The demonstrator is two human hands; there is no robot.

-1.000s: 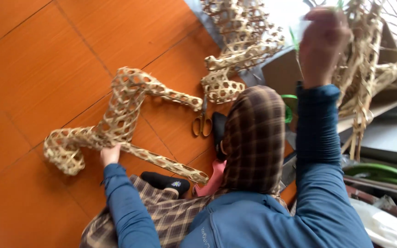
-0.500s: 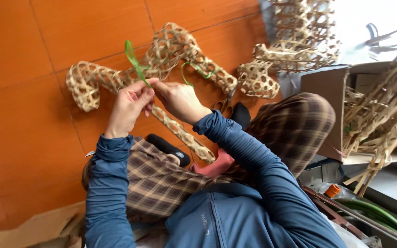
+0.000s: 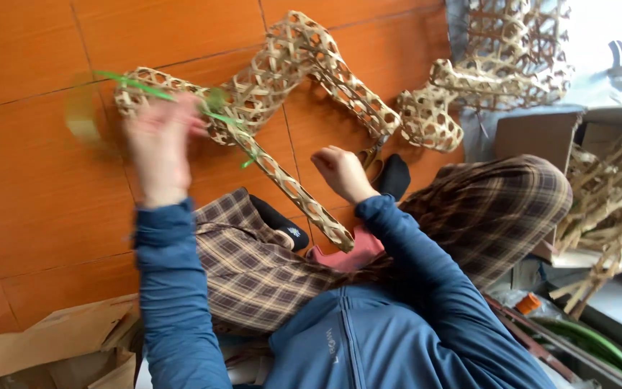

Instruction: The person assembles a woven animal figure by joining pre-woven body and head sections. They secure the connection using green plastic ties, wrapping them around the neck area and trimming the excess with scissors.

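1. Two hands work over a woven bamboo frame [image 3: 282,79] that lies on the orange tile floor [image 3: 30,187], running from 10 o'clock to centre.
2. Open floor spreads from 8 to 11 o'clock; cardboard [image 3: 44,346] closes the 7 o'clock corner.
3. More woven pieces [image 3: 512,65] and loose bamboo strips [image 3: 613,209] crowd 1 to 3 o'clock, leaving little room there.
4. The left hand [image 3: 158,148], blurred, is beside the frame's left end, closed on a green strip [image 3: 152,90].
5. The right hand [image 3: 340,173] is curled in a loose fist near the frame's lower leg; I cannot tell whether it holds anything.
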